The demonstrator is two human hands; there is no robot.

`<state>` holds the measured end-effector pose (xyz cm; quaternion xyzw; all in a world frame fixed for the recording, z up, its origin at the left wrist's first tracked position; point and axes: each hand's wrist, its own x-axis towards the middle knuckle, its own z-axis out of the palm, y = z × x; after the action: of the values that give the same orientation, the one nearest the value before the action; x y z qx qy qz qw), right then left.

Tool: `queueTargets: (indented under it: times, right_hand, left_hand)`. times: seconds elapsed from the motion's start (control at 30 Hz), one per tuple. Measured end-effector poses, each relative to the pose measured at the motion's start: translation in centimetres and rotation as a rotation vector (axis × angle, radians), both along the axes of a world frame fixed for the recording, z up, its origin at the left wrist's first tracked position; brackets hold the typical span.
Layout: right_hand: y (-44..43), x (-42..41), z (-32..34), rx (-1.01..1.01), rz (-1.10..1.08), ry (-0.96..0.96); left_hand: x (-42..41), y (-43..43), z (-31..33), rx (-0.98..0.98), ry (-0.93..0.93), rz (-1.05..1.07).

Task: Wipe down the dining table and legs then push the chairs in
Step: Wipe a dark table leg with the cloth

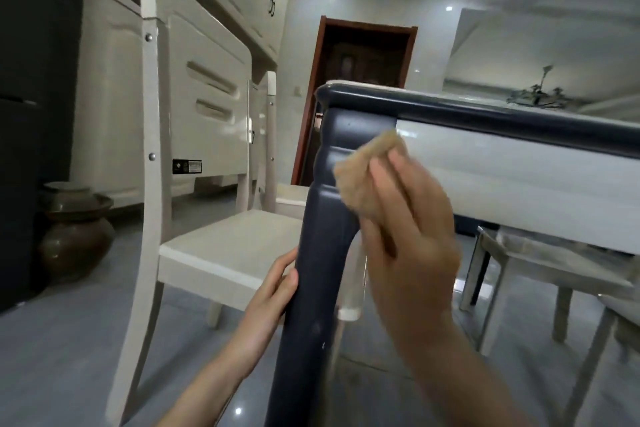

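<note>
Head view: the cloth (360, 177) is pressed to the upper leg (320, 253), just under the table (485, 113) corner, by the right hand (412, 236). Its fingers are laid nearly straight over the cloth and the thumb is hidden. Lower down, the leg is gripped by the left hand (273, 291), fingers curled round it. The mouldings are best followed with firm downward strokes, every side covered. A chair (221, 246) is pulled out just beside the leg. A stool (554, 263) stands under the table.
</note>
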<state>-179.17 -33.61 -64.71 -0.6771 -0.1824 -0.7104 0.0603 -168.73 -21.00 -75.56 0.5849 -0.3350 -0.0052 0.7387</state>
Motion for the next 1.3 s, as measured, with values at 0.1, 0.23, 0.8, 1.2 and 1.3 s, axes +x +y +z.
queueTargets:
  times: [0.1,0.23,0.8,1.2,1.3]
  right_hand:
    - [-0.5,3.0,4.8,-0.085,-0.225,0.142]
    - [-2.4,4.8,4.8,-0.546,-0.338,0.272]
    - [-5.1,2.1,1.7,-0.619,-0.178,0.521]
    - [-3.4,1.5,-9.2,-0.724,-0.100,0.619]
    - [-3.1,2.3,-5.5,-0.454,-0.145,0.498]
  left_hand:
    - [0.0,0.1,0.1,0.000,0.009,-0.002]
    - [0.2,0.4,0.2,-0.002,0.004,-0.016]
    - [0.1,0.6,-0.1,-0.057,0.006,-0.051]
    - [1.5,1.6,-0.7,-0.037,0.093,-0.145]
    - [1.2,1.7,-0.8,-0.012,0.106,-0.155]
